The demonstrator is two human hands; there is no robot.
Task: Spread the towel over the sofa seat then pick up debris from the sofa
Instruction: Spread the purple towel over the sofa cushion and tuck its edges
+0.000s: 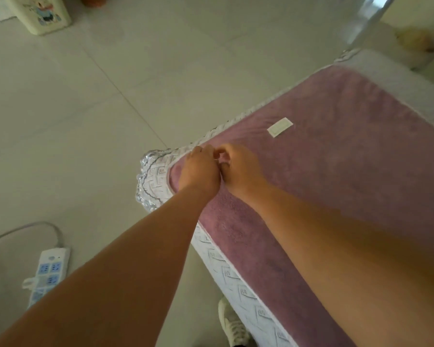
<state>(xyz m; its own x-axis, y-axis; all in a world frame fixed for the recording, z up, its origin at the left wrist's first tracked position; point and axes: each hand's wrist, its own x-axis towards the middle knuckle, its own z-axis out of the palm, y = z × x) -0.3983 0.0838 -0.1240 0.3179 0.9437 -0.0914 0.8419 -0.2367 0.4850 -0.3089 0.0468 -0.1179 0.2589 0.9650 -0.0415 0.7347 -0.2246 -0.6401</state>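
A mauve towel lies spread flat over the sofa seat, which wears a white patterned cover with a lace-trimmed corner. My left hand and my right hand are pressed together at the towel's near-left corner, right by its edge. Both have their fingers curled in. The right thumb and forefinger are pinched together against the left hand. Whatever sits between the fingers is too small or hidden to make out. A small white rectangular scrap lies on the towel beyond my hands.
Pale tiled floor lies left of the sofa. A white power strip with its cable is on the floor at lower left. A cream bin with a cartoon print stands at top left. A white shoe shows beside the sofa's front.
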